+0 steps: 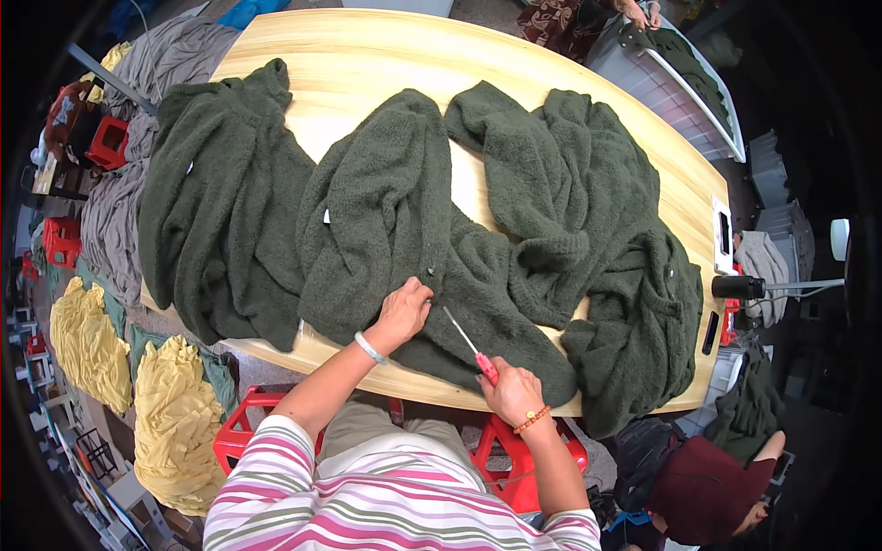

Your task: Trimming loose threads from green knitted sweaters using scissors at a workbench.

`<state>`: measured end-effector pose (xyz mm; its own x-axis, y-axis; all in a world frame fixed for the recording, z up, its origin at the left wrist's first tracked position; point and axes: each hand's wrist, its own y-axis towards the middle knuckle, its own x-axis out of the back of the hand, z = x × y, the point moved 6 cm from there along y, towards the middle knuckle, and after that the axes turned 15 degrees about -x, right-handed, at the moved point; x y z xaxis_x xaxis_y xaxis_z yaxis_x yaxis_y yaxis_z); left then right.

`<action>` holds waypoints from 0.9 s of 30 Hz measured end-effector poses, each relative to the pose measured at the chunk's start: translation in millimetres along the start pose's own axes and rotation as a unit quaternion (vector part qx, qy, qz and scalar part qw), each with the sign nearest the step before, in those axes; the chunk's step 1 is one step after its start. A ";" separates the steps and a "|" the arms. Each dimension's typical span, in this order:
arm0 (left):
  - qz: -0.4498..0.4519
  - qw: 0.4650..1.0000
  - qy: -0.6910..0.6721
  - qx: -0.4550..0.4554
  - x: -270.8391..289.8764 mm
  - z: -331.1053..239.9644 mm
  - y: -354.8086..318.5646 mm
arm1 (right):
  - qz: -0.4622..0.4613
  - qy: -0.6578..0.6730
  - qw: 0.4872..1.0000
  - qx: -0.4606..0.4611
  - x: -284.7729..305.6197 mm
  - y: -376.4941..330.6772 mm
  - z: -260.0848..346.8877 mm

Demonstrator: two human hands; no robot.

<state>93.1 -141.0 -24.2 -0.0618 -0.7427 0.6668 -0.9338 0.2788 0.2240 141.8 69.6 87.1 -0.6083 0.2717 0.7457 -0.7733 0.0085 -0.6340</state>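
A dark green knit garment (381,197) lies in front of me on the wooden table (367,41). My left hand (404,310), with a pale bangle at the wrist, pinches this garment's fabric near its lower edge. A small dark spot shows just above those fingertips. My right hand (514,393), wearing a beaded bracelet, is closed around the pink handle of a thin metal-shafted tool (467,338). The shaft points up and left toward the left hand, its tip over the knit, a short way from the fingers. I cannot make out the tip's shape.
More dark green knits lie at the table's left (216,211) and right (588,174). Red stools (241,432) stand at the near edge. Yellow cloth piles (175,422) are at left. A person in a maroon top (707,487) is at lower right; another's hands (638,13) are by a white bin (684,110).
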 end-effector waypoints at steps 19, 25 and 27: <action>-0.063 0.971 -0.218 0.081 15.8 4.9 -13.2 | 0.000 0.014 1.000 -0.009 -3.5 -2.7 -2.5; -0.016 1.000 0.003 -0.020 29.0 -28.3 -49.7 | 0.026 0.001 0.999 0.022 -20.1 -19.8 -13.8; -0.032 0.999 0.022 -0.031 21.5 -19.9 -53.1 | 0.028 -0.016 0.999 0.024 -26.0 -23.6 -8.0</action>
<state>148.4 -159.6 -7.6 0.0132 -0.7329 0.6802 -0.9120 0.2701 0.3087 177.3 70.1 81.0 -0.6559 0.2397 0.7158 -0.7451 -0.0532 -0.6649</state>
